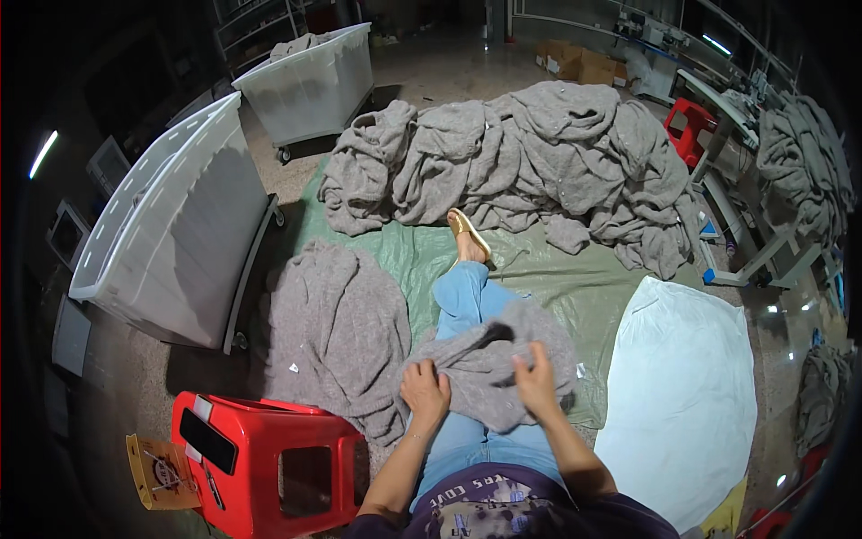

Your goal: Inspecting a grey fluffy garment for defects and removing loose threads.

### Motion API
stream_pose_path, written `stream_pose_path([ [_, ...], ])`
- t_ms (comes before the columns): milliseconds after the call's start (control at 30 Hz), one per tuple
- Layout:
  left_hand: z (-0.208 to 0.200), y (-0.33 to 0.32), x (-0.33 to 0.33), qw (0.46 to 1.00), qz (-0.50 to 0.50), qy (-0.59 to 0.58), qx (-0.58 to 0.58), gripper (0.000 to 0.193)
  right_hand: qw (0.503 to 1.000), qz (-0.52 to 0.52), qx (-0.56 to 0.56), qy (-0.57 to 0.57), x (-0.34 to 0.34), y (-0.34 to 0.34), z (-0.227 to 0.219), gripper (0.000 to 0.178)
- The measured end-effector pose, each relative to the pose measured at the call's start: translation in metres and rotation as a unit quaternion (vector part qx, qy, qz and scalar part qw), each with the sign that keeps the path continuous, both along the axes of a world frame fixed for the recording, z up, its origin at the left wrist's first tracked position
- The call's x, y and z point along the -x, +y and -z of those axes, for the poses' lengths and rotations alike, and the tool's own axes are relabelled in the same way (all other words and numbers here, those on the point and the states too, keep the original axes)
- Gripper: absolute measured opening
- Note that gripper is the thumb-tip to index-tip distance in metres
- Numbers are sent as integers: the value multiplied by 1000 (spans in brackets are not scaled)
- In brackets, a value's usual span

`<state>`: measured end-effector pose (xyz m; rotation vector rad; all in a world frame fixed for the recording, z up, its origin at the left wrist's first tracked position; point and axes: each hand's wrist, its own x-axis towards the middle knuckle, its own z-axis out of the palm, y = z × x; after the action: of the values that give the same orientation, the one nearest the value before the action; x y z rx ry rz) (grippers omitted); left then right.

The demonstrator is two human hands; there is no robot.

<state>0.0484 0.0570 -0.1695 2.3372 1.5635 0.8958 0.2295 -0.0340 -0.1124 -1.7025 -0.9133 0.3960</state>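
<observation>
A grey knitted garment (489, 364) lies bunched over my lap, with a dark fold showing near its upper middle. My left hand (426, 390) has its fingers curled onto the garment's left edge. Over its right part is my right hand (537, 384), fingers raised and apart, apparently holding nothing. To the left, another grey knit pile (337, 328) lies on the ground sheet, with a small white tag on it. A long heap of similar grey knits (539, 153) stretches across the far side, beyond my sandalled foot (469, 241).
A red stool (269, 422) at lower left carries a dark phone (208, 440) and thread snips (213, 485). Two white wheeled bins (193, 242) (310, 81) stand left and far left. A white sheet (678, 395) lies right, near a metal-framed workstation (745, 234).
</observation>
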Motion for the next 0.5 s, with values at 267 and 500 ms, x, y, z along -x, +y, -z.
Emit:
stream_pose_path([
  [267, 11, 14, 14, 988, 60, -126, 65, 34, 956, 129, -257, -56, -61, -92, -153, 12],
  [500, -5, 14, 2, 980, 99, -171, 11, 34, 865, 300, -342, -213, -86, -127, -198, 12],
])
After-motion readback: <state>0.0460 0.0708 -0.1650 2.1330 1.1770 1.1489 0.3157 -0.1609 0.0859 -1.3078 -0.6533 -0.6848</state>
